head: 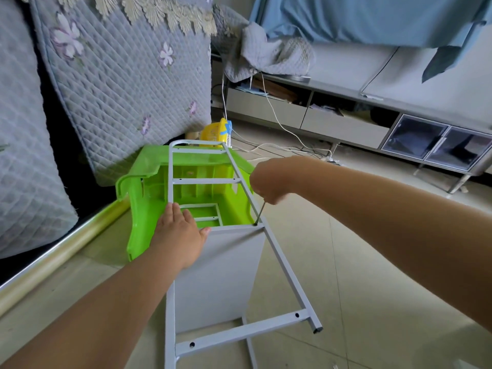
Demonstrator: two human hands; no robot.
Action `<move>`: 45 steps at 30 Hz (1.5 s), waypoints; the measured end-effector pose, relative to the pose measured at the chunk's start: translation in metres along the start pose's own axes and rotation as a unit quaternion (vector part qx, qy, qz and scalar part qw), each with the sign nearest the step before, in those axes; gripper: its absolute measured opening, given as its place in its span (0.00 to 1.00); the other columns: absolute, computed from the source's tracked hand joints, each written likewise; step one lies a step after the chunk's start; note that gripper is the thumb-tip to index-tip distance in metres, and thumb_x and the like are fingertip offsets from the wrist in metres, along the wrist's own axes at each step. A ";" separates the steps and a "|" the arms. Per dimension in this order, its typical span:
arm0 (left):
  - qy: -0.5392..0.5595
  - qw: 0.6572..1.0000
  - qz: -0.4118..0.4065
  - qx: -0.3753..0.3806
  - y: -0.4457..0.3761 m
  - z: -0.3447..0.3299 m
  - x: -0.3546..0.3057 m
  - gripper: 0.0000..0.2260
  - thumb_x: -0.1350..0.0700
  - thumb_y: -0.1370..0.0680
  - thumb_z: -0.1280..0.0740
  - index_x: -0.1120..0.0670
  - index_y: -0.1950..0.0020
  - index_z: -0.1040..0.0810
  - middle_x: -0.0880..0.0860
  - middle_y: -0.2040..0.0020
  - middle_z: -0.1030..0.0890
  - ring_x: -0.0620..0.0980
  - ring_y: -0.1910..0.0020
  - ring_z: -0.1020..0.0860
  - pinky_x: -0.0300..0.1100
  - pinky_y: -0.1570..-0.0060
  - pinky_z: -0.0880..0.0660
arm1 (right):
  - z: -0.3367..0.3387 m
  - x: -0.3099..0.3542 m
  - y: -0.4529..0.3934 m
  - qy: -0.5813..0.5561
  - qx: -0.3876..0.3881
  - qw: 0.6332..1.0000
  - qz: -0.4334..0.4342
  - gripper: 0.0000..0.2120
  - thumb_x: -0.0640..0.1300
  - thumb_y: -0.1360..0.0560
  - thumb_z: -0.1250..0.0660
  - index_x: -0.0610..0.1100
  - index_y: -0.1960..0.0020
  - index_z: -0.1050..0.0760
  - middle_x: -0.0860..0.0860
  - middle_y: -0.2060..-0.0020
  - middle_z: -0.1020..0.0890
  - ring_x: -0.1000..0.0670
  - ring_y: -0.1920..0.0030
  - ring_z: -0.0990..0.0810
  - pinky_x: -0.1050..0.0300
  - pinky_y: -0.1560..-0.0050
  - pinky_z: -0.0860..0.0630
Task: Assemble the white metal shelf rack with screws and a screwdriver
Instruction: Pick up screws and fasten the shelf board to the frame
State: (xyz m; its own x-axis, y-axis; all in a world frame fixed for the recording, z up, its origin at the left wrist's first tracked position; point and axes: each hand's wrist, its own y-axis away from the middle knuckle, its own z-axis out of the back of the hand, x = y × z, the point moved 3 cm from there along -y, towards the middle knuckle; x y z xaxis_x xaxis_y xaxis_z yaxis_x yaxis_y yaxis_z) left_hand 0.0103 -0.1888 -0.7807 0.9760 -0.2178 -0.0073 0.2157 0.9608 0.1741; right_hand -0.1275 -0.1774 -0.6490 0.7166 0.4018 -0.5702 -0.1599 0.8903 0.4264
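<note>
The white metal rack frame lies tilted across the floor, its upper end leaning on a green plastic stool. A white shelf panel stands between its side rails. My left hand rests flat on the panel's top edge and the left rail, fingers straight. My right hand grips the handle of a screwdriver. Its thin shaft points down, the tip sitting on a screw at the panel's top right corner by the right rail.
A quilted sofa cover hangs at the left above a metal floor strip. A low grey TV cabinet runs along the back right, with white cables on the floor. A yellow toy sits behind the stool.
</note>
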 end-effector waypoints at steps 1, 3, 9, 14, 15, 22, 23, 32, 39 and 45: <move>0.001 1.000 -0.002 -0.002 0.001 0.001 -0.001 0.31 0.43 0.19 0.57 0.66 0.26 0.55 0.67 0.25 0.55 0.61 0.25 0.57 0.50 0.26 0.55 | -0.001 0.000 0.002 0.019 -0.016 1.000 0.015 0.08 0.39 0.23 0.41 0.36 0.51 0.24 0.50 0.71 0.35 0.47 0.62 0.31 0.63 0.72 0.40; -0.002 1.000 -0.005 -0.005 0.001 0.001 -0.001 0.31 0.43 0.19 0.57 0.66 0.26 0.55 0.67 0.25 0.55 0.61 0.25 0.57 0.50 0.26 0.55 | -0.004 -0.002 0.004 0.038 -0.041 0.998 0.026 0.09 0.39 0.23 0.41 0.38 0.49 0.24 0.51 0.71 0.35 0.48 0.66 0.32 0.63 0.73 0.40; -0.024 1.000 -0.001 -0.018 -0.003 -0.004 0.000 0.30 0.43 0.19 0.56 0.65 0.25 0.53 0.68 0.26 0.53 0.61 0.25 0.56 0.50 0.26 0.54 | -0.017 -0.007 0.004 -0.027 -0.049 0.998 -0.014 0.17 0.39 0.24 0.41 0.44 0.70 0.40 0.50 0.71 0.36 0.50 0.71 0.35 0.63 0.71 0.40; -0.024 1.000 0.002 -0.018 -0.004 0.000 -0.003 0.30 0.44 0.18 0.57 0.65 0.25 0.53 0.67 0.26 0.53 0.61 0.25 0.56 0.49 0.26 0.55 | -0.016 -0.012 -0.008 -0.129 0.043 0.989 -0.064 0.11 0.36 0.23 0.43 0.37 0.55 0.22 0.49 0.79 0.31 0.55 0.84 0.33 0.71 0.86 0.42; -0.023 1.000 0.003 -0.018 -0.003 0.000 -0.003 0.30 0.44 0.18 0.57 0.64 0.25 0.53 0.67 0.26 0.53 0.61 0.25 0.56 0.49 0.26 0.54 | -0.016 -0.014 -0.010 -0.164 0.069 0.981 -0.075 0.11 0.35 0.23 0.44 0.37 0.54 0.22 0.49 0.78 0.31 0.56 0.89 0.38 0.71 0.88 0.43; -0.021 1.000 0.000 -0.022 0.001 0.001 -0.004 0.30 0.44 0.18 0.57 0.64 0.25 0.53 0.66 0.25 0.53 0.61 0.25 0.55 0.49 0.26 0.54 | -0.014 -0.010 -0.013 -0.276 0.136 0.945 -0.112 0.16 0.32 0.21 0.49 0.37 0.67 0.35 0.48 0.73 0.33 0.57 0.88 0.40 0.74 0.86 0.42; -0.022 1.000 0.000 -0.022 0.001 0.002 -0.003 0.30 0.44 0.18 0.57 0.64 0.25 0.53 0.66 0.25 0.53 0.61 0.25 0.55 0.49 0.26 0.54 | -0.014 -0.009 -0.012 -0.274 0.124 0.947 -0.111 0.16 0.33 0.21 0.49 0.37 0.66 0.34 0.49 0.74 0.32 0.56 0.84 0.38 0.73 0.86 0.41; -0.072 0.996 -0.012 -0.052 0.021 0.009 -0.003 0.27 0.44 0.19 0.56 0.59 0.25 0.47 0.57 0.24 0.46 0.54 0.24 0.50 0.51 0.29 0.48 | -0.060 -0.026 0.035 -0.299 -0.069 0.935 -0.178 0.12 0.40 0.22 0.45 0.35 0.49 0.25 0.45 0.53 0.23 0.43 0.51 0.26 0.57 0.55 0.31; -0.019 0.990 -0.127 -0.061 0.041 0.021 -0.063 0.25 0.46 0.18 0.55 0.58 0.24 0.50 0.55 0.23 0.50 0.50 0.24 0.52 0.46 0.28 0.53 | -0.181 -0.020 0.061 -0.455 -0.067 0.842 -0.283 0.11 0.40 0.20 0.49 0.37 0.56 0.32 0.39 0.42 0.26 0.41 0.47 0.27 0.57 0.54 0.35; 0.051 0.984 -0.166 -0.046 0.045 0.021 -0.129 0.27 0.47 0.19 0.49 0.63 0.25 0.47 0.60 0.24 0.48 0.54 0.24 0.52 0.44 0.28 0.53 | -0.309 0.067 0.045 -0.474 0.047 0.834 -0.279 0.14 0.37 0.22 0.47 0.34 0.38 0.34 0.38 0.38 0.30 0.41 0.37 0.32 0.53 0.41 0.34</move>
State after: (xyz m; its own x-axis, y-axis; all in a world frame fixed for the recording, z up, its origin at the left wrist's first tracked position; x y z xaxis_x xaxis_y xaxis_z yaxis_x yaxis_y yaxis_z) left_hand -0.1066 -0.1206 -0.7515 0.8479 -0.5090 -0.1483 0.5210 0.8518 0.0550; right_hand -0.2959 -0.0441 -0.8850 0.8832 -0.4595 0.0941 0.4002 0.8429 0.3596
